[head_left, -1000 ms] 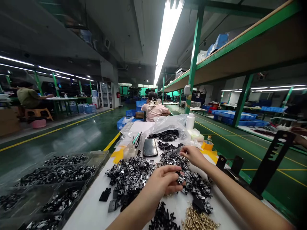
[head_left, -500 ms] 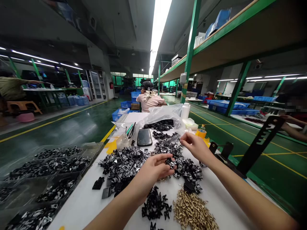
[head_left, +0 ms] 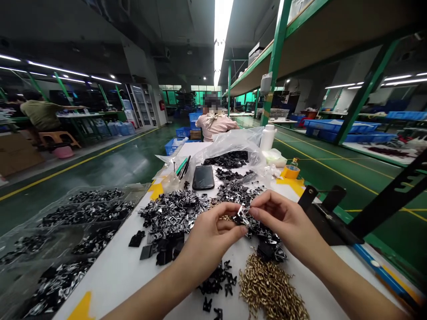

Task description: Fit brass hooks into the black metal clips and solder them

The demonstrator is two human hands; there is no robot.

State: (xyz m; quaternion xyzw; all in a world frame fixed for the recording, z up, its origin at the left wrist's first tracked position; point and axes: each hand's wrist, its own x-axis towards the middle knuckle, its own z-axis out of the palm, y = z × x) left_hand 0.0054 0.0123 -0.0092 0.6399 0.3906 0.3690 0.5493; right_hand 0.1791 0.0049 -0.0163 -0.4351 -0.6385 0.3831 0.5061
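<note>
Left hand [head_left: 213, 229] is pinching a clip [head_left: 243, 215] over the table [head_left: 115, 278]; right hand [head_left: 283, 220], narrowly closed, is touching the clip's three-o'clock edge; whether it is gripping cannot be told. Brass bits [head_left: 271, 288] are lying at five o'clock.

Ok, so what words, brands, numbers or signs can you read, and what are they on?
There are none I can read.
White bottle: no words can be made out.
Phone: its screen is dark, with no readable words.
Blue crates: too far and blurred to tell.
Small metal pieces: too small to tell.
</note>
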